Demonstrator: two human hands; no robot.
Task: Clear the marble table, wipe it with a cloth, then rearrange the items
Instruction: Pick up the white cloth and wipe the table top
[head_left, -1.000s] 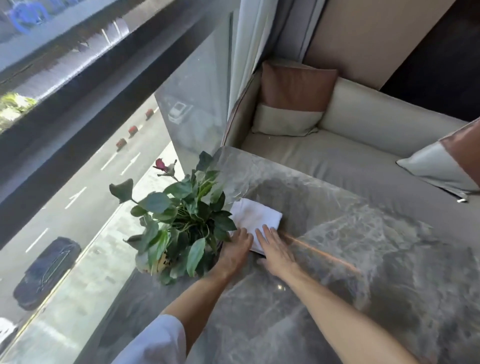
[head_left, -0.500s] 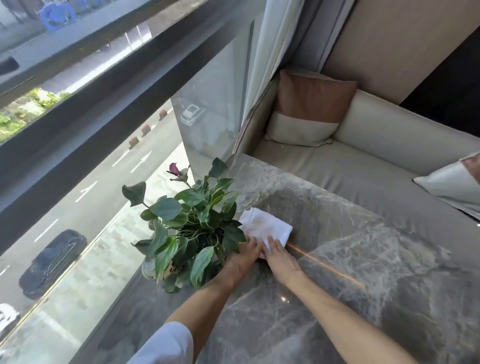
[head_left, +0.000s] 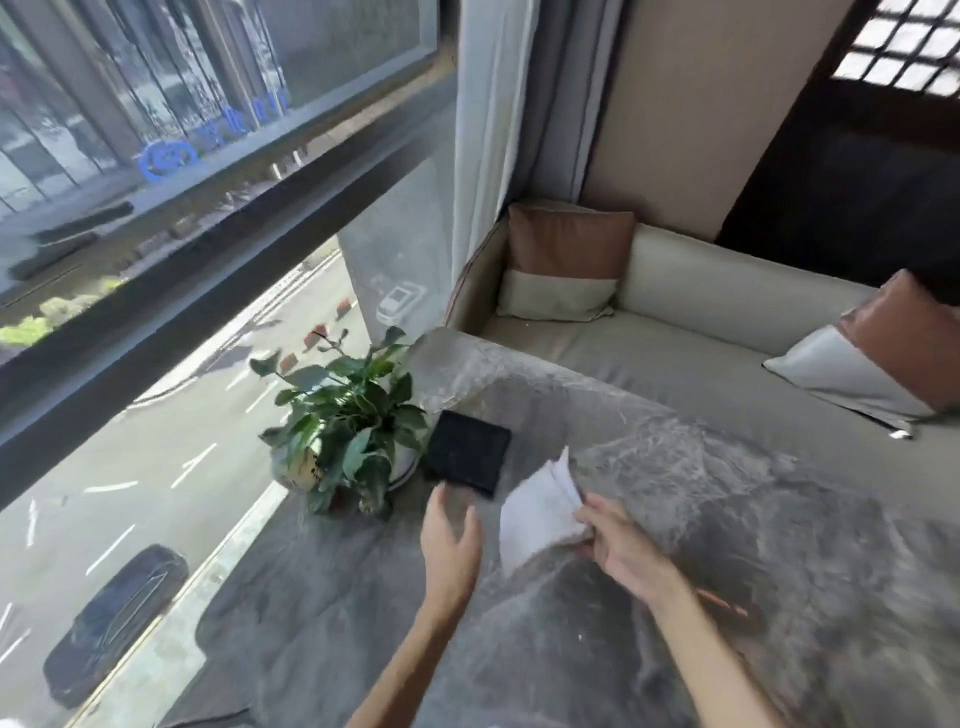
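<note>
Window glass (head_left: 156, 395) fills the far left, and the grey marble table (head_left: 727, 519) butts against it. Taking the potted plant (head_left: 345, 415) as landmark: it stands on the table's left edge next to the glass, green leaves spread wide, its pale pot partly hidden under them. Just right of the plant, touching or nearly touching the pot's base, a flat black square pad (head_left: 466, 451) lies on the marble. Nearer the camera than the plant and slightly to its right, the left hand (head_left: 451, 545) hovers with palm down and fingers loosely spread, holding nothing; its fingertips reach toward the pad's near edge, though whether they touch it cannot be told through the blur. Further right of the plant, the right hand (head_left: 621, 545) pinches a white cloth (head_left: 540, 512) by its right edge between thumb and fingers, and the cloth is lifted, its far corner pointing up above the marble. Beyond the plant and to the right, a beige sofa (head_left: 701, 353) runs behind the table, with 2 brown-and-cream cushions, 1 (head_left: 566, 260) in its left corner and 1 (head_left: 878, 348) at the far right.
</note>
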